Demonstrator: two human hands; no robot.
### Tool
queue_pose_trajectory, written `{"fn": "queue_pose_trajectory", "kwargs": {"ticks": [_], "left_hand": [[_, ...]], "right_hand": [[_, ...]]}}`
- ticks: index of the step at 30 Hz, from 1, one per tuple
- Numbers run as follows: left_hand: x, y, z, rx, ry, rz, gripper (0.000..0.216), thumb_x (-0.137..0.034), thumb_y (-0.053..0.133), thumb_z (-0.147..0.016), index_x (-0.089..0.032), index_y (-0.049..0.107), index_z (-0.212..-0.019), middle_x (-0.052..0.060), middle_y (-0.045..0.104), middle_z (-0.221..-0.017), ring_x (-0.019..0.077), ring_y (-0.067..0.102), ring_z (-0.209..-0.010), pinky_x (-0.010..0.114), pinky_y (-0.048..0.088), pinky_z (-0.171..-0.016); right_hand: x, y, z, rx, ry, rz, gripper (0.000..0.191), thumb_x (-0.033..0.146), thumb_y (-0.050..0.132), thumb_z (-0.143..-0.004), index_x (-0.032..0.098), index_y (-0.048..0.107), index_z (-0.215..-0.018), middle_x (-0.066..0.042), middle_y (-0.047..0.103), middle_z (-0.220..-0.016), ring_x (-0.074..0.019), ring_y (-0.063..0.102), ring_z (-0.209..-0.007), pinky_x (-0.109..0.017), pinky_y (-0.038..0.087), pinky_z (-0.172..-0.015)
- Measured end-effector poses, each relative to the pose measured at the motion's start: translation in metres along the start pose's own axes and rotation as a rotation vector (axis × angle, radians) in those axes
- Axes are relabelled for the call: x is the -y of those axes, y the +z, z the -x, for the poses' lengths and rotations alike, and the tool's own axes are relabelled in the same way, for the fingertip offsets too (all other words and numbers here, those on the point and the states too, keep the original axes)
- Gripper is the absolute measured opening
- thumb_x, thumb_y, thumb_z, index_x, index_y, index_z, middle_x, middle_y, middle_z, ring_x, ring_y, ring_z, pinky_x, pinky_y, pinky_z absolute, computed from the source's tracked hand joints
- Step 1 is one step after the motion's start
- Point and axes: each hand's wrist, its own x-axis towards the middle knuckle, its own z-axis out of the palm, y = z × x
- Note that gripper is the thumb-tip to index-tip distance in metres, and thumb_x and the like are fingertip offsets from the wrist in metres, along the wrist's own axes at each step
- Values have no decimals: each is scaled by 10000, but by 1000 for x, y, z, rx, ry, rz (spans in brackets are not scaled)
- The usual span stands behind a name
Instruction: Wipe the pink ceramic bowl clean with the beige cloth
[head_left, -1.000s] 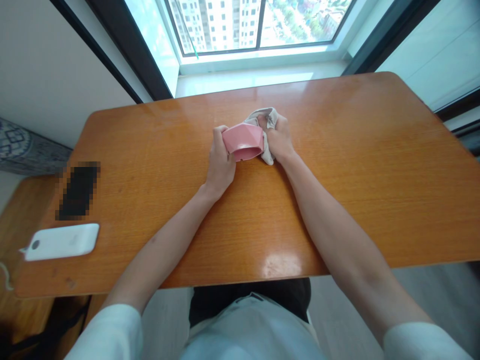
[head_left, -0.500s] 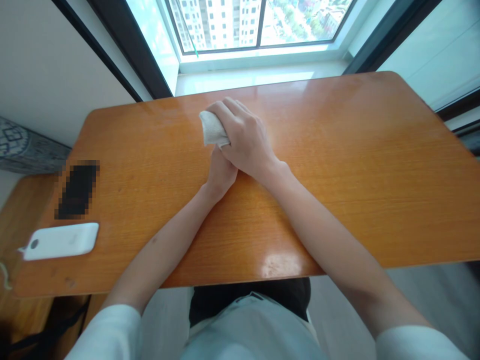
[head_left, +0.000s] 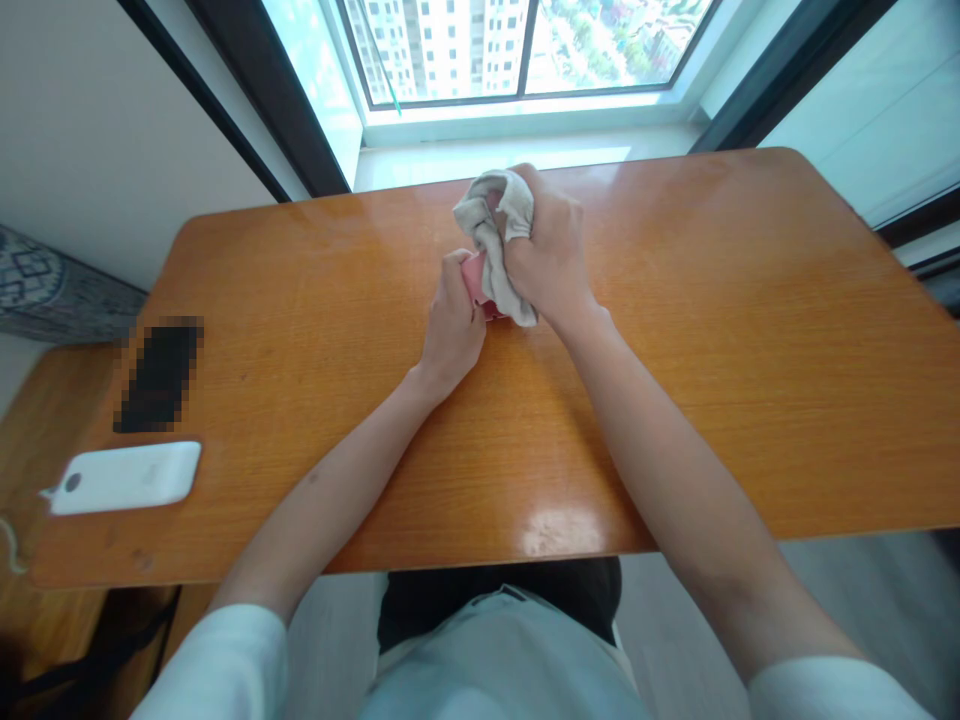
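My left hand (head_left: 456, 322) is closed on a small pink object (head_left: 475, 279) above the far middle of the wooden table (head_left: 712, 350). Only part of that object shows, so its kind is unclear. My right hand (head_left: 553, 245) grips a crumpled off-white cloth (head_left: 491, 225), fingers curled into it. The cloth drapes down over the right side of the pink object and touches it. Both hands are close together, the right one slightly farther from my body.
On the table's left side lie a white phone-shaped object (head_left: 127, 478) and a dark pixelated rectangle (head_left: 159, 378). Behind the far edge is a window (head_left: 517, 100) with a pale sill. A patterned grey fabric item (head_left: 60, 290) is at the left.
My right hand has moved right and lifted off my left hand, with the cloth now hanging loosely from it. The pink object, hidden before, has come into view.
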Motion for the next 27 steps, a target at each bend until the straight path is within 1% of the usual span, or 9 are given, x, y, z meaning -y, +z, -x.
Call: {"fn": "queue_pose_trajectory", "kwargs": {"ticks": [3,7,10,12,16,19,22,25,27], "left_hand": [[2,0,0,10,4,0,390,-249,600,-1066,-278,424,-1413,109,648,-1365,267,676,-1238,444,540,-1141],[1,-1,1,0,13,5,358,-240,609,-1067,-280,431,-1375,96,655,-1329,255,681,-1174,441,559,-1110],[0,-2,1,-24,17,0,338,-218,609,-1058,-275,439,-1344,92,660,-1296,247,675,-1118,420,567,-1054],[0,-3,1,-28,15,6,341,-209,616,-1043,-276,439,-1327,84,661,-1264,245,671,-1093,412,568,-1024],[0,-5,0,-39,9,22,351,-172,601,-1007,-292,438,-1294,67,659,-1203,253,667,-1041,426,580,-943],[0,-6,0,-44,24,21,382,-122,583,-972,-291,442,-1285,69,662,-1199,261,670,-1033,437,583,-914],[-1,-5,1,-41,27,22,379,-120,590,-977,-281,448,-1288,81,669,-1203,269,672,-1033,451,587,-929],[-2,-4,1,-41,16,22,319,-192,607,-1029,-284,453,-1293,84,671,-1207,269,674,-1029,468,592,-943],[-2,-3,0,-39,5,24,274,-274,614,-1070,-287,459,-1295,83,678,-1201,269,679,-1038,480,594,-945]], "right_hand": [[-14,-1,-4,-19,18,-55,222,565,566,-1066,377,670,-1015,-8,823,-1042,-276,712,-974,-439,601,-933],[-51,0,-4,-39,77,-122,334,676,541,-1053,387,706,-1027,-19,836,-1030,-303,726,-1052,-472,615,-983],[-86,6,5,-93,117,-121,327,620,540,-1060,344,715,-1060,-54,840,-1063,-311,725,-1065,-503,594,-1035],[-105,11,13,-81,156,-59,283,551,567,-1039,306,707,-1020,-82,829,-1022,-310,722,-989,-510,584,-1002],[-117,20,23,-54,165,-12,215,489,616,-1011,295,695,-960,-85,817,-973,-299,726,-941,-475,572,-952],[-112,17,17,-84,164,-36,273,541,590,-1041,300,704,-979,-75,827,-989,-293,736,-986,-447,570,-952],[-91,4,3,-148,169,-51,321,592,565,-1062,308,710,-1018,-77,839,-1043,-294,714,-1024,-461,561,-987],[-50,-13,-10,-183,109,-62,293,605,570,-1070,343,680,-997,-51,824,-1035,-289,682,-1035,-463,555,-1025],[-15,-22,-12,-211,24,-97,305,582,544,-1088,335,655,-948,-47,796,-1007,-303,691,-1000,-487,563,-988]]}}
